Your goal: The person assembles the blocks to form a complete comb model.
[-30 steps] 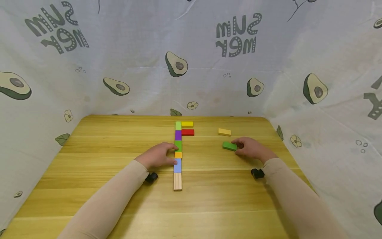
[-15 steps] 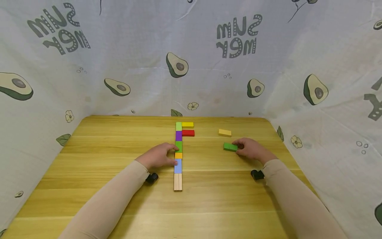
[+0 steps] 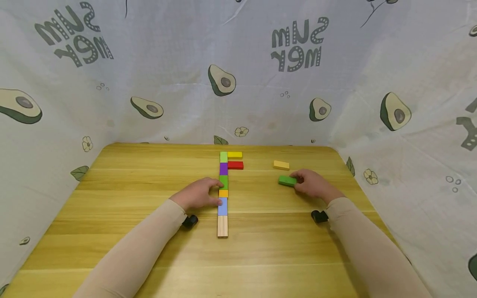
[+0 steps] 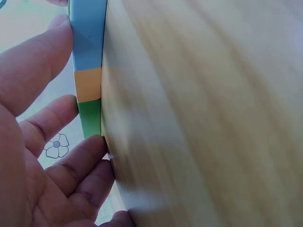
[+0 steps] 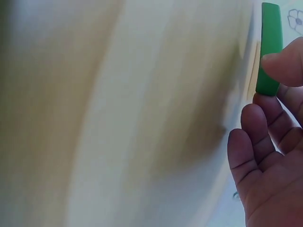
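A straight row of coloured blocks runs away from me on the table. It includes a plain wooden block (image 3: 222, 226), a blue block (image 3: 222, 208), an orange block (image 3: 223, 193), a green block (image 4: 90, 118) and a purple block (image 3: 223, 168). My left hand (image 3: 197, 193) lies along the row's left side. Its thumb rests on the blue block and its fingertips touch the green one, fingers loosely extended. To the right, my right hand (image 3: 314, 184) pinches another green block (image 5: 271, 42) by its near right end between thumb and fingers.
At the row's far end sits a light green block (image 3: 223, 156). A yellow block (image 3: 235, 155) and a red block (image 3: 236, 165) stick out to its right. A pale yellow block (image 3: 281, 165) lies beyond my right hand. A printed cloth (image 3: 261, 103) hangs behind the table.
My right hand has shifted slightly away from me and to the left, carrying the green block with it. The left hand stays in place against the row.
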